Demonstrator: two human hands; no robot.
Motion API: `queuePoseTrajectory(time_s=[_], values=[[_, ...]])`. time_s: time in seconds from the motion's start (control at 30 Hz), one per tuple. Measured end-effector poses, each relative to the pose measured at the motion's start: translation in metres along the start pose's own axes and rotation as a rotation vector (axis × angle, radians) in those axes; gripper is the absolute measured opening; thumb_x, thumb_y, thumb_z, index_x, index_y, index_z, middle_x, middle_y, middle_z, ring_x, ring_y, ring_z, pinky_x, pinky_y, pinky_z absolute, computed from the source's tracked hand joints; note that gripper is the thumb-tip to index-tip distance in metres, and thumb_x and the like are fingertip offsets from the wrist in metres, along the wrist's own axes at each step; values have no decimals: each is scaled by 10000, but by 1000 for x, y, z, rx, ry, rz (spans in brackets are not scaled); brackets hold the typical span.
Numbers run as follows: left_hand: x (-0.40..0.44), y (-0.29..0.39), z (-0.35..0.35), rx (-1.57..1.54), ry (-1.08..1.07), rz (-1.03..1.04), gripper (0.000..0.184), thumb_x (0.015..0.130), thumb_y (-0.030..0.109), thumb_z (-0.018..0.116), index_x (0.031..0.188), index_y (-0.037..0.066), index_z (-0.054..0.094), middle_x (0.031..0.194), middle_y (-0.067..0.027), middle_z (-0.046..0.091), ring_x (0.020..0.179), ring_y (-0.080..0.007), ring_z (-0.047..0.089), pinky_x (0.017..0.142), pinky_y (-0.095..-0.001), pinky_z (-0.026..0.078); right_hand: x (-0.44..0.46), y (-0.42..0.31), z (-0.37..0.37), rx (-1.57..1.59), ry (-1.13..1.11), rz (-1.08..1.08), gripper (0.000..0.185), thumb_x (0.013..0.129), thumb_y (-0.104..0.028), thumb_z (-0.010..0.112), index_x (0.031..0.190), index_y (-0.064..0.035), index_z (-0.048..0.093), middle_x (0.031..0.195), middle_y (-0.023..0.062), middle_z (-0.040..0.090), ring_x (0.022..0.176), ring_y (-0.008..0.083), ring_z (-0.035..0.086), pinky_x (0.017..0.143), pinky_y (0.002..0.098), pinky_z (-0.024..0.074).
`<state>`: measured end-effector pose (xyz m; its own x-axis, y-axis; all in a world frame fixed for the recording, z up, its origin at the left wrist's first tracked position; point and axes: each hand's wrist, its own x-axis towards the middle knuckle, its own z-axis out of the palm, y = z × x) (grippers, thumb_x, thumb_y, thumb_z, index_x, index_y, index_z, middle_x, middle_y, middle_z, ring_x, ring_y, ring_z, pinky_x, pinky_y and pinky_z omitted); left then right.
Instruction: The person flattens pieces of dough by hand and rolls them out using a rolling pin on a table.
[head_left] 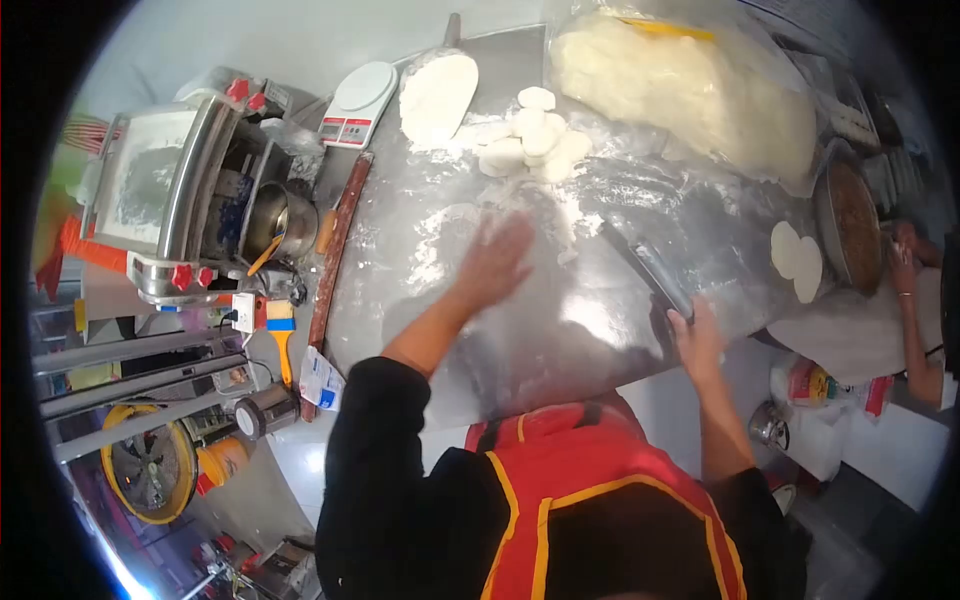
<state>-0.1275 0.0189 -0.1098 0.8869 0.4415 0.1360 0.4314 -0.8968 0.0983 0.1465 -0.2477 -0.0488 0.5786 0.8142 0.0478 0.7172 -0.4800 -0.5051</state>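
Over the floured metal table (540, 345), the left hand (495, 262) is blurred, fingers apart and seemingly holding nothing; contact with the surface cannot be told. The right hand (698, 335) is closed on a long flat tool (645, 265), best kept low and level, away from the left fingers. Dough rounds (540, 135) lie beyond the left hand, the table's near edge just beside the right, and floured metal between both hands.

Bright fisheye view — glare on the steel table (470, 370), black curved edges.
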Motion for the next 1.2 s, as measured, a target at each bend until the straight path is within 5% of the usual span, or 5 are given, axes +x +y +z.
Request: queuePoseTrajectory(time_s=[0.1, 0.33, 0.53, 0.77, 1.2], values=[[32, 62, 42, -364, -37, 103, 689, 946, 414, 523, 1496, 55, 314, 1580, -128, 269, 1483, -267, 184, 1201, -525, 54, 3, -19, 10, 39, -76, 139, 290, 869, -197, 682, 1095, -49, 577, 962, 209, 645, 890, 408, 616, 778, 463, 474], [41, -7, 32, 12, -8, -176, 665, 978, 452, 441, 1523, 100, 290, 1604, -68, 232, 1493, -230, 149, 1204, -516, -14, 1, -4, 23, -16, -130, -1, 291, 801, -155, 728, 1043, -56, 599, 907, 175, 636, 861, 372, 613, 763, 455, 464], [113, -41, -15, -233, 368, -241, 516, 890, 252, 647, 1337, 50, 485, 1383, -161, 489, 1307, -345, 435, 1084, -476, 348, 6, -11, 52, -147, -212, -325, 312, 780, -171, 732, 1044, -83, 589, 967, 103, 614, 969, 288, 570, 857, 418, 401], [184, -36, -3, -460, 268, -483, 336, 888, 212, 635, 1159, 18, 591, 1071, -196, 662, 1035, -368, 616, 893, -430, 494, 15, -21, 59, -143, -294, -327, 323, 799, -201, 718, 1065, -87, 574, 951, 94, 590, 973, 273, 559, 854, 413, 394], [44, 90, 5, -569, -51, 119, 455, 882, 119, 610, 1315, 32, 505, 1381, -196, 494, 1296, -382, 454, 1063, -463, 385, 17, 4, 41, -142, -358, -590, 414, 751, -226, 739, 1113, -88, 595, 988, 74, 590, 999, 251, 549, 875, 389, 394]])
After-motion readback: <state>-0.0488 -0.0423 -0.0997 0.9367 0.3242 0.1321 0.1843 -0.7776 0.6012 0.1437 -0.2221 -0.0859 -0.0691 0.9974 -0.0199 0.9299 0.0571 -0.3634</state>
